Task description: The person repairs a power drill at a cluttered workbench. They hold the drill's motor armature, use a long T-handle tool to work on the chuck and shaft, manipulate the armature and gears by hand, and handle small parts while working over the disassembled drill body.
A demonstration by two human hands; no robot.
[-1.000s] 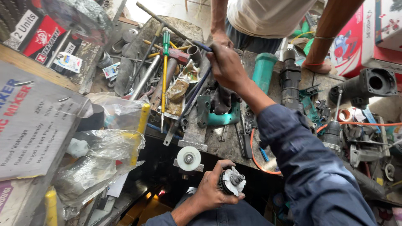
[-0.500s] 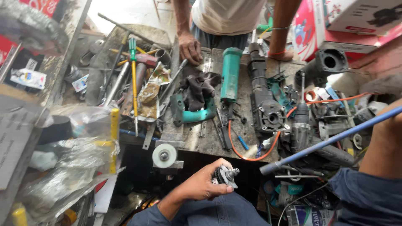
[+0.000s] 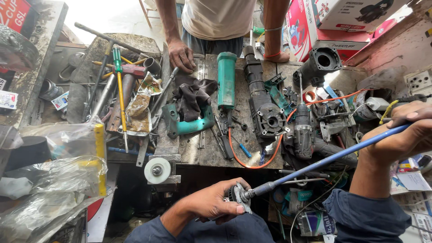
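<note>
Now my left hand (image 3: 211, 204) clamps the rotor (image 3: 235, 194) steady while my right hand (image 3: 407, 135) grips the screwdriver (image 3: 324, 163), tip seated in it.

Cluttered across the table (image 3: 211, 153): a green power-tool body (image 3: 226, 78), a dark rag (image 3: 193, 96), a green handle casing (image 3: 186, 123) and an orange cable (image 3: 252, 155). At left, a green-and-yellow screwdriver (image 3: 119, 85) among metal rods, clear plastic bags (image 3: 58, 180) nearer. Beyond the far edge, another person's hand (image 3: 181, 55) resting on the table.
</note>
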